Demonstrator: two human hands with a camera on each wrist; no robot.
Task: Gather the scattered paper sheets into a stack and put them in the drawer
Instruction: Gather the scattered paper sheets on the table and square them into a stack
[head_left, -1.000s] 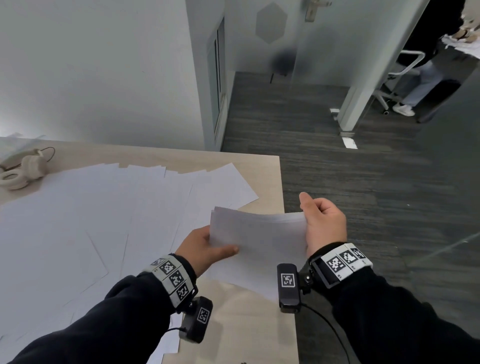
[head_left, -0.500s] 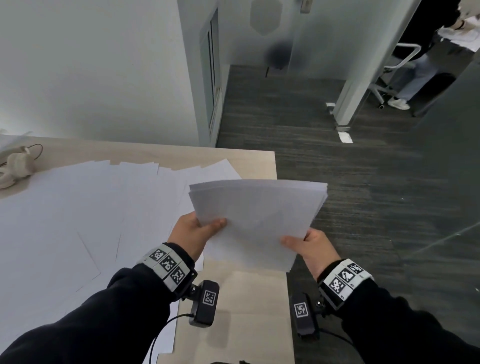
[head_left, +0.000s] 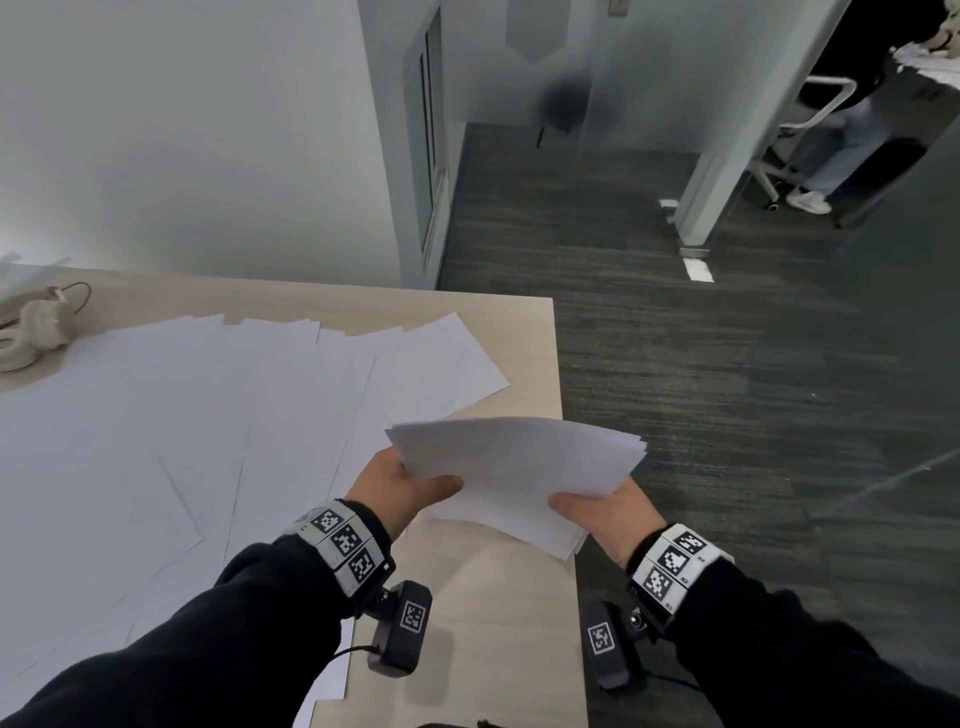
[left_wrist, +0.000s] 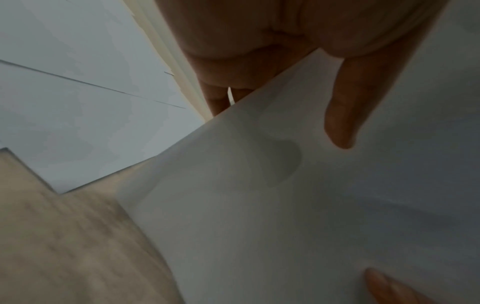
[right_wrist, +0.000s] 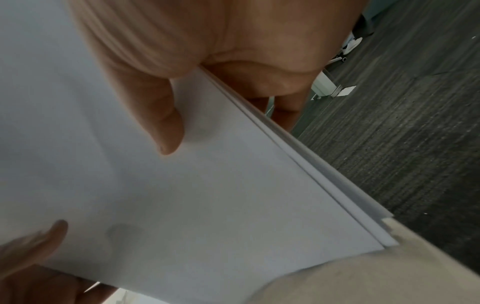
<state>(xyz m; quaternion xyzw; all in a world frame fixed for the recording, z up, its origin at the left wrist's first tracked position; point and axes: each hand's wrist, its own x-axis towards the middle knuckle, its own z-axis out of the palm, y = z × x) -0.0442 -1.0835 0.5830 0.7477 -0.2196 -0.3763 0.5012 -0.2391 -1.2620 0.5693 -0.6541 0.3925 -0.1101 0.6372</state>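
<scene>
A thin stack of white paper sheets (head_left: 519, 467) hangs above the right edge of the wooden desk (head_left: 524, 332). My left hand (head_left: 405, 488) pinches its near left side, thumb on top. My right hand (head_left: 597, 509) pinches its near right side the same way. The left wrist view shows my thumb (left_wrist: 340, 115) lying on the stack (left_wrist: 285, 205). In the right wrist view my thumb (right_wrist: 161, 119) presses the top sheet (right_wrist: 182, 195), with the layered edges showing. Several loose sheets (head_left: 208, 415) lie spread over the desk to the left. No drawer is in view.
Beige headphones (head_left: 31, 332) lie at the desk's far left. Dark carpet (head_left: 727, 389) runs right of the desk. A glass partition post (head_left: 711, 171) stands ahead on the right, with a seated person's legs (head_left: 831, 156) and a chair beyond it.
The stack has tipped from upright to nearly flat and come lower and nearer. My right hand moved from the stack's right edge to its near right side.
</scene>
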